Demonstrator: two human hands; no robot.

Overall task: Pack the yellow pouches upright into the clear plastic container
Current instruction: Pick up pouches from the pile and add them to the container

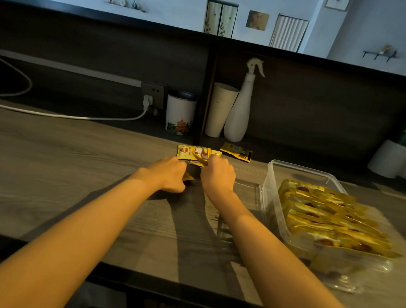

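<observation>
Left grip (pixel 171 175): fingers curled down onto the near-left edge of a small heap of loose yellow pouches (pixel 198 155); a pouch corner shows under the palm, but whether the fingers are closed on it cannot be told. Right grip (pixel 217 176): fingers bent over the heap's right side, resting on the top pouch; closure likewise cannot be told. Both forearms reach in from 6 o'clock and meet at frame centre.

Bench (pixel 69 177): grey wood-grain top, dark back panel along 12 o'clock.

Clear plastic container (pixel 303 170): at 3 o'clock of the hands, standing on the bench, apart from the heap. Packed pouches (pixel 328 217) stand on edge in it, leaning, filling the near portion; the far end is bare.

White spray bottle (pixel 240 112) and pale cup (pixel 220 110): at 12 o'clock, against the back panel. White mug (pixel 180 113) with printed pagoda just to their left.

White cable (pixel 63 115): runs from 9 o'clock to a wall socket.

Single pouch (pixel 236 152): lies flat at 1 o'clock of the heap, apart from it.
</observation>
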